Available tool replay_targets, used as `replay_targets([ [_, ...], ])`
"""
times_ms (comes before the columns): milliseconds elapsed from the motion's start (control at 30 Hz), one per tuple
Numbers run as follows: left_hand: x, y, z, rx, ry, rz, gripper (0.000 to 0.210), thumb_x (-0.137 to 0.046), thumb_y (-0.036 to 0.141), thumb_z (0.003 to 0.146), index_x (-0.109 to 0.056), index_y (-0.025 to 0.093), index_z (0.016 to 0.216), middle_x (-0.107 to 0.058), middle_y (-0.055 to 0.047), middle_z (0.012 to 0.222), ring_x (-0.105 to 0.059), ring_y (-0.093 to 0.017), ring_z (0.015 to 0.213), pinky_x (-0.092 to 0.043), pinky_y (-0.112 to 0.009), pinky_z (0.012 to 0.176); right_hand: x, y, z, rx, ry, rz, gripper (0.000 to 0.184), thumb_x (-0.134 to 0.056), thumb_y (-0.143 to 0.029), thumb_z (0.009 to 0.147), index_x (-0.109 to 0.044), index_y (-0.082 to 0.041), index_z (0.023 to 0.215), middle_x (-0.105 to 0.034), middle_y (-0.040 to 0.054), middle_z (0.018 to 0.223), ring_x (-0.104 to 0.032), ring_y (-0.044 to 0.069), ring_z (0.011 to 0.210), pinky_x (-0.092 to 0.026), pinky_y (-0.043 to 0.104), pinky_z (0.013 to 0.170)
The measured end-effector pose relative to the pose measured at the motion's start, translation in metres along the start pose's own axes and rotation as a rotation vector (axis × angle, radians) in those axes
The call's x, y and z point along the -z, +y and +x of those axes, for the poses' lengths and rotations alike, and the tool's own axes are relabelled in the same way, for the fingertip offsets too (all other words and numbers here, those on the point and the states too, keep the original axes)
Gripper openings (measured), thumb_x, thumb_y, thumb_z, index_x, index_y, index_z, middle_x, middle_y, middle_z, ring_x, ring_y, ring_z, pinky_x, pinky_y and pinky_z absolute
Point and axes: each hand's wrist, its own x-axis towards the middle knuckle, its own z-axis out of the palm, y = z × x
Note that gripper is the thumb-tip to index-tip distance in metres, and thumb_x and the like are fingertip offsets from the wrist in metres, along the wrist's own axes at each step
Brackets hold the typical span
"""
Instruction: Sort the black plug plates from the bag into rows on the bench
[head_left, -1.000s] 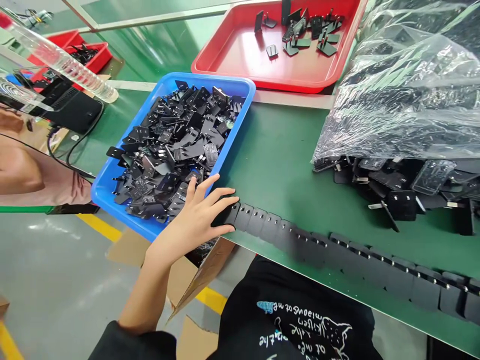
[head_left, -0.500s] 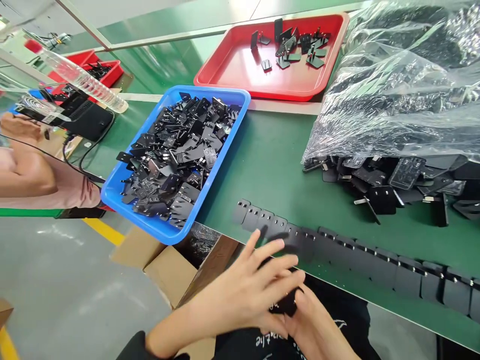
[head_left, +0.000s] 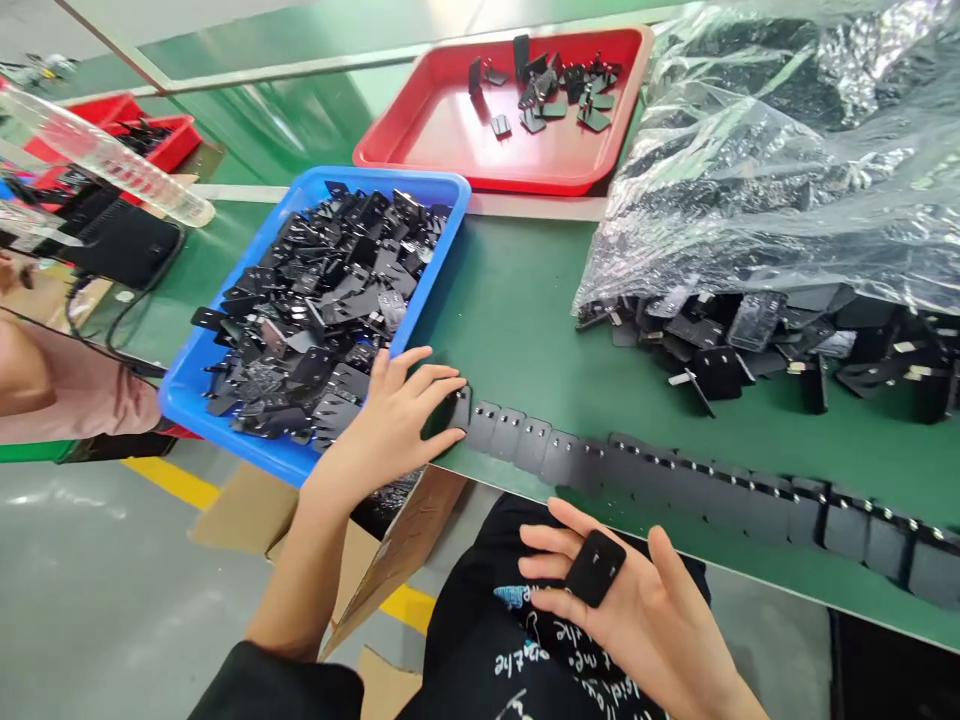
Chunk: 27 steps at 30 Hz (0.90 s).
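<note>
My left hand (head_left: 397, 415) is at the left end of a row of black plates (head_left: 532, 445), its thumb and fingers around the edges of the end plate (head_left: 460, 408). The plates in the row stand side by side along the table's near edge, each with small shiny metal pins. My right hand (head_left: 637, 605) is palm up over my lap, fingers spread, with one black rounded plate (head_left: 596, 568) lying across them. That plate shows two small metal marks. Just left of my left hand is a blue tray (head_left: 442, 270) heaped with similar black parts.
A red tray (head_left: 420, 130) with some black parts stands behind on the green table (head_left: 510, 300). At right, a clear plastic bag (head_left: 750, 180) covers a pile of black pieces (head_left: 757, 330). A cardboard box (head_left: 420, 540) is below the table edge. A co-worker's arm (head_left: 45, 380) shows at left.
My left hand has moved away from my right hand, left to the row's end, where another plate now stands. My right hand has opened palm up, showing the plate. The view has shifted slightly.
</note>
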Motion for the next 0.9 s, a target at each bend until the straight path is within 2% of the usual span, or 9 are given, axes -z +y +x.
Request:
replay_targets([
  [133, 0.002, 0.001, -0.012, 0.022, 0.153, 0.088, 0.039, -0.054, 0.036, 0.093, -0.052, 0.022, 0.129, -0.062, -0.008, 0.120, -0.037, -0.037, 0.135, -0.014, -0.068, 0.114, 0.000, -0.014, 0.000, 0.000, -0.069, 0.043, 0.071, -0.041, -0.072, 0.089, -0.059, -0.019, 0.132, -0.054, 0.0149, 0.141, -0.055, 0.030, 0.125, -0.038, 0.043, 0.105],
  [233, 0.013, 0.014, -0.022, -0.004, 0.218, 0.045, 0.041, -0.053, 0.033, 0.093, -0.049, 0.026, 0.133, -0.061, -0.004, 0.119, -0.037, -0.034, 0.136, -0.014, -0.066, 0.117, -0.001, -0.027, -0.003, 0.003, -0.125, 0.033, 0.074, -0.037, -0.074, 0.089, -0.058, -0.018, 0.134, -0.053, 0.0135, 0.142, -0.053, 0.031, 0.128, -0.037, 0.040, 0.106],
  [367, 0.033, 0.053, -0.030, -0.136, 0.287, -0.071, 0.041, -0.060, 0.032, 0.090, -0.053, 0.028, 0.130, -0.065, -0.002, 0.113, -0.042, -0.032, 0.133, -0.018, -0.062, 0.118, -0.007, -0.040, -0.007, 0.056, -0.171, -0.009, 0.073, -0.037, -0.073, 0.090, -0.057, -0.019, 0.134, -0.051, 0.0121, 0.144, -0.051, 0.030, 0.130, -0.037, 0.039, 0.107],
  [433, 0.039, 0.078, -0.028, -0.233, 0.305, -0.102, 0.044, -0.065, 0.032, 0.088, -0.053, 0.024, 0.129, -0.066, -0.003, 0.113, -0.044, -0.032, 0.131, -0.022, -0.062, 0.118, -0.010, -0.041, -0.009, 0.074, -0.172, -0.025, 0.071, -0.038, -0.073, 0.090, -0.058, -0.020, 0.133, -0.053, 0.0110, 0.142, -0.053, 0.029, 0.128, -0.038, 0.040, 0.107],
  [533, 0.039, 0.114, -0.020, -0.396, 0.305, -0.097, 0.049, -0.067, 0.035, 0.087, -0.053, 0.014, 0.129, -0.068, -0.006, 0.117, -0.044, -0.032, 0.132, -0.020, -0.064, 0.118, -0.014, -0.035, -0.009, 0.085, -0.149, -0.019, 0.067, -0.041, -0.071, 0.090, -0.059, -0.021, 0.132, -0.058, 0.0097, 0.137, -0.057, 0.026, 0.123, -0.039, 0.041, 0.106],
  [633, 0.031, 0.133, -0.011, -0.473, 0.262, -0.122, 0.056, -0.065, 0.038, 0.089, -0.047, 0.011, 0.135, -0.064, -0.009, 0.127, -0.037, -0.032, 0.139, -0.015, -0.064, 0.118, -0.016, -0.028, -0.009, 0.088, -0.116, -0.002, 0.061, -0.043, -0.067, 0.092, -0.059, -0.023, 0.131, -0.062, 0.0087, 0.132, -0.057, 0.024, 0.123, -0.040, 0.043, 0.107],
  [733, 0.024, 0.125, -0.005, -0.454, 0.251, -0.212, 0.066, -0.060, 0.047, 0.090, -0.038, 0.014, 0.143, -0.059, -0.011, 0.134, -0.030, -0.032, 0.143, -0.017, -0.062, 0.118, -0.016, -0.027, -0.010, 0.102, -0.107, 0.018, 0.056, -0.042, -0.064, 0.093, -0.060, -0.024, 0.128, -0.063, 0.0088, 0.131, -0.060, 0.027, 0.119, -0.044, 0.045, 0.101],
  [833, 0.014, 0.091, -0.002, -0.239, 0.310, -0.213, 0.058, -0.054, 0.042, 0.094, -0.034, 0.022, 0.146, -0.056, -0.009, 0.136, -0.031, -0.030, 0.143, -0.023, -0.057, 0.118, -0.014, -0.030, -0.013, 0.113, -0.117, 0.026, 0.058, -0.040, -0.065, 0.093, -0.059, -0.023, 0.129, -0.059, 0.0112, 0.135, -0.061, 0.032, 0.118, -0.048, 0.046, 0.095],
  [900, 0.004, 0.064, 0.000, -0.082, 0.273, -0.154, 0.053, -0.050, 0.037, 0.095, -0.036, 0.026, 0.146, -0.052, -0.007, 0.141, -0.026, -0.031, 0.145, -0.023, -0.057, 0.118, -0.013, -0.033, -0.015, 0.119, -0.116, 0.024, 0.059, -0.039, -0.065, 0.094, -0.057, -0.022, 0.130, -0.057, 0.0122, 0.137, -0.060, 0.033, 0.119, -0.049, 0.045, 0.093],
])
